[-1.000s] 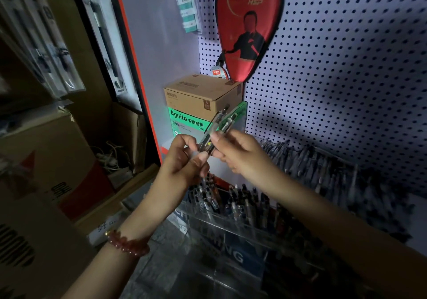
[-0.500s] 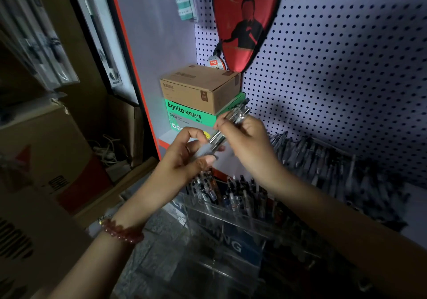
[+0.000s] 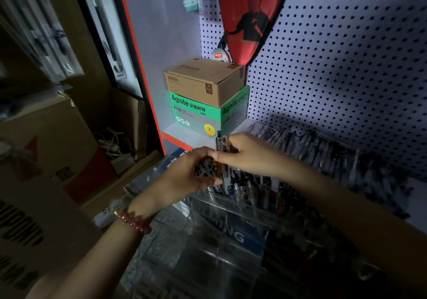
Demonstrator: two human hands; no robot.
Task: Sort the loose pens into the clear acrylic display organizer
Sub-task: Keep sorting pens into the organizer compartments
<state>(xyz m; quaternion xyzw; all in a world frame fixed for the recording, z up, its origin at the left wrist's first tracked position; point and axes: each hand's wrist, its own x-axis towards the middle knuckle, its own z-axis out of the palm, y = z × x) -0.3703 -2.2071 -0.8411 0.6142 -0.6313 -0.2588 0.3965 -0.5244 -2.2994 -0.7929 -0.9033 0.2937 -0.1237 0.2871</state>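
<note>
Light, stiff, probably slick pens [image 3: 221, 142] — the right hand [image 3: 248, 156] pinches a few upright, the left hand [image 3: 184, 176] clutches a bundle [image 3: 205, 169] — likely best gripped mid-barrel over the organizer [image 3: 231, 209].

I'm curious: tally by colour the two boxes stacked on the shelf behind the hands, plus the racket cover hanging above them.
Brown: 1, the cardboard box
Green: 1, the Agnite box
Red: 1, the racket cover
Total: 3
</note>
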